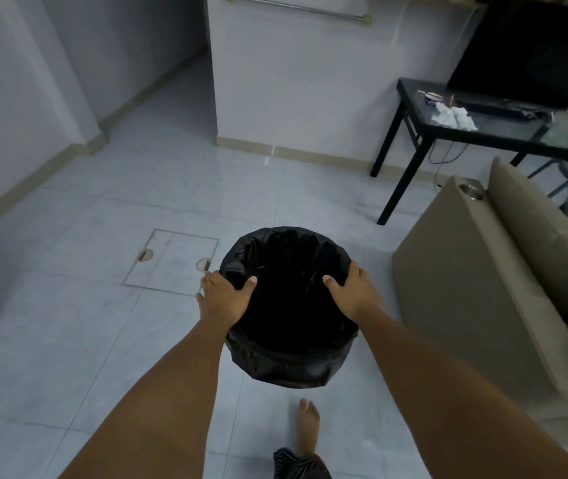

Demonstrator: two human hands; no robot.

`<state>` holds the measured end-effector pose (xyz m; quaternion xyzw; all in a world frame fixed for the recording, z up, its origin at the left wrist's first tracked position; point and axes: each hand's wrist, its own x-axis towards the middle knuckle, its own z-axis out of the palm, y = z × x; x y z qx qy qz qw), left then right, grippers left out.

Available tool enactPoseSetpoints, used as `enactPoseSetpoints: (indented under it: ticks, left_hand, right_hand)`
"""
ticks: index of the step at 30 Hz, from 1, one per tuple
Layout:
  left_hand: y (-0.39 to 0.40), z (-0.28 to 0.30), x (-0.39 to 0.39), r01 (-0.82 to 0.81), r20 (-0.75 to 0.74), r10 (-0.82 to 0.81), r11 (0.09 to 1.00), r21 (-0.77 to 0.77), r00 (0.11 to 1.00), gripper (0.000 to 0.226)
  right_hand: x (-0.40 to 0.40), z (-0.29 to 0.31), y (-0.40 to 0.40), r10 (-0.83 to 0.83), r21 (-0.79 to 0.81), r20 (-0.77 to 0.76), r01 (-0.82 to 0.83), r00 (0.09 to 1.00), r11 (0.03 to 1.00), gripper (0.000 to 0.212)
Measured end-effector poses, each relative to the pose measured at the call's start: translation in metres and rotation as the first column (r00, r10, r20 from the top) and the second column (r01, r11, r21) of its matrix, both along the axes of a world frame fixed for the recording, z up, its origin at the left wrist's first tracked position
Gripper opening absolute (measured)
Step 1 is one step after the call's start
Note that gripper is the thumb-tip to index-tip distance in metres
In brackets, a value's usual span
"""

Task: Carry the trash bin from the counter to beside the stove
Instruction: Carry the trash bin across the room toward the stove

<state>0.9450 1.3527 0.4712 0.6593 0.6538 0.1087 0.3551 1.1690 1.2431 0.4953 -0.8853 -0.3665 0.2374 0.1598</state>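
bin: the bin (289, 305), lined with a black bag, is held off the floor (103, 340) in front of the person, well clear of any counter; mouth up, tipped a little toward the camera.
left hand: the left hand (222, 299) clamps the left rim, thumb hooked inside over the bag, fingers down the outer wall.
right hand: the right hand (353, 292) clamps the right rim the same way, thumb inside, fingers outside.
key relation: the bin hangs between the two hands, rim level with the fingers, body below them; both arms reach equally, so neither is nearer. Its long axis runs near vertical.
route: a passage opens at the far left; a sofa (482, 288) stands just beside the bin on the right, a black table (482, 133) beyond.
foot: one bare foot (308, 426) shows under the bin.
hidden: no stove or counter in view, so which way the goal lies cannot be told; the bin's inside is plain black, contents unreadable; its base is out of sight.
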Motion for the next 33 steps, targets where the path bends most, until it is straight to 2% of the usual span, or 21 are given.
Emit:
enactPoseSetpoints:
  ticks: [7,14,22,33]
  left_hand:
    - [0.076,-0.006,0.063,-0.219,0.03,0.219,0.975,-0.029,0.975,0.104]
    - [0.137,-0.006,0.082,-0.38,0.015,0.381,0.925,-0.026,0.925,0.1]
    - [0.199,-0.011,0.042,-0.616,0.027,0.616,0.787,-0.017,0.787,0.097]
    - [0.272,-0.006,-0.042,-0.778,-0.001,0.778,0.629,-0.015,0.629,0.097]
  right_hand:
    - [0.075,0.005,0.114,0.181,-0.035,0.035,-0.179,0.983,0.983,0.087]
    - [0.101,0.002,0.227,0.365,-0.068,0.061,-0.361,0.929,0.93,0.086]
    - [0.056,-0.012,0.356,0.585,-0.054,0.027,-0.584,0.81,0.81,0.088]
    - [-0.046,-0.009,0.49,0.768,-0.015,0.032,-0.768,0.639,0.64,0.088]
